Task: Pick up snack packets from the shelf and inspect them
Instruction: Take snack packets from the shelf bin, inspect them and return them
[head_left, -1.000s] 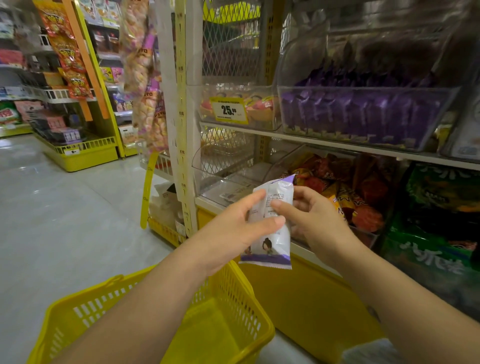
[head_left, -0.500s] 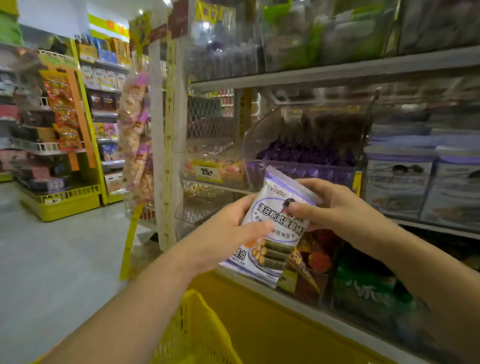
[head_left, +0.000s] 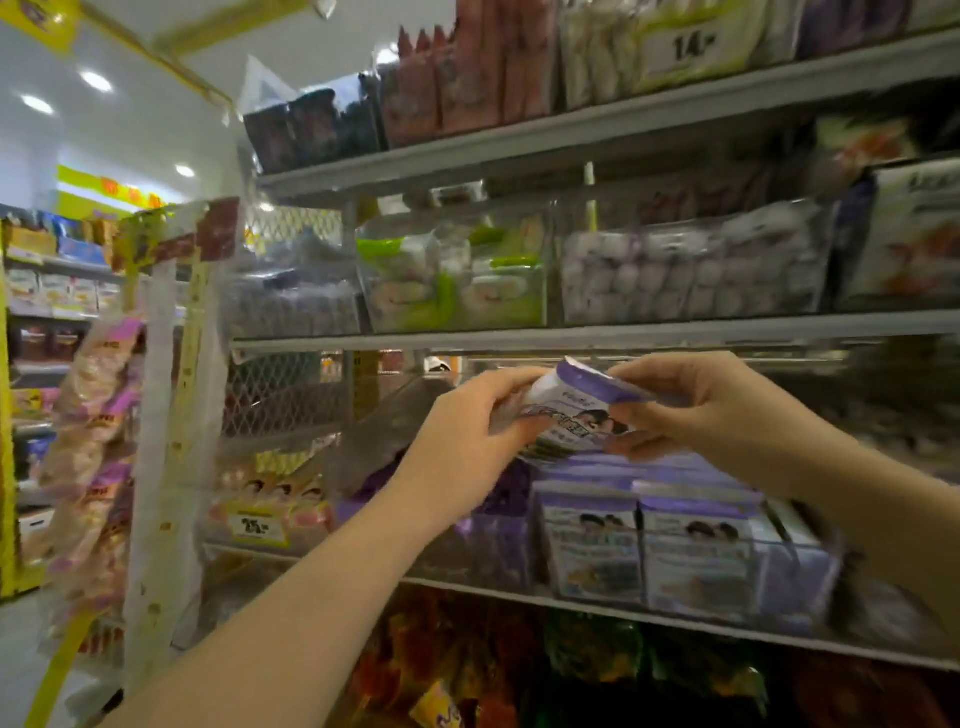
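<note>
The purple-and-white snack packet is held just above the clear bin of matching packets on the shelf; the left hand pinches its left end, the right hand grips its right end.

Just above fingers: grey shelf board, running full width. On it, clear bins side by side:
- dark purplish packs, up-left of fingers
- green-white packets, straight above
- pale lilac lumpy packs, up-right

Higher still: top shelf with dark packets, red-pink packets, "14" price tag.

Below fingers: lower shelf, clear bin of upright purple-topped white packets. Yellow "25" tag far down-left.

Lowest: red-orange packets, blurred.
</note>
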